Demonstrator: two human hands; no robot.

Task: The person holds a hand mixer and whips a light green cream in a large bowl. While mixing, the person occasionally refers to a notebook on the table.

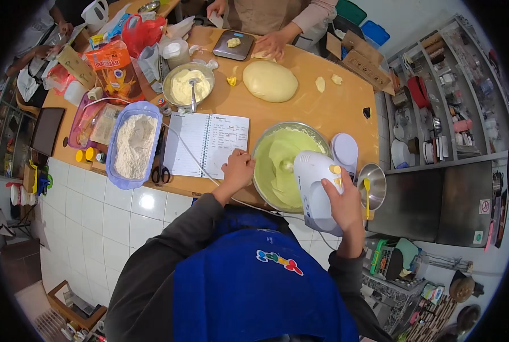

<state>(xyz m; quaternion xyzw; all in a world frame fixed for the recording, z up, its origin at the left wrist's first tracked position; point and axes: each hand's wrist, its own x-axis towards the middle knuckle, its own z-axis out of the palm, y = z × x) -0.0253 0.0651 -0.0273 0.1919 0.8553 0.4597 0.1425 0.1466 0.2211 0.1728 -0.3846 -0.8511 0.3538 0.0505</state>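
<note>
My right hand [348,205] grips the handle of a white electric hand mixer [314,188] with yellow controls. Its beater end reaches into pale green batter [276,154] in a large steel mixing bowl [258,188] at the table's front edge. Beside the bowl's left rim is my left hand [239,169], its fingers curled; whether they grip the rim is unclear. Under and left of that hand lies an open spiral notebook [186,145] with handwriting. The mixer's white cord [182,139] crosses the notebook and passes in front of me.
Left stand a blue tub of flour [135,145], scissors [161,173] and a bowl of cream-coloured mixture [190,87]. A large dough mound [270,81] lies beyond; a co-worker's hand [271,45] presses dough beside a scale [233,45]. A small steel bowl [376,184] sits right.
</note>
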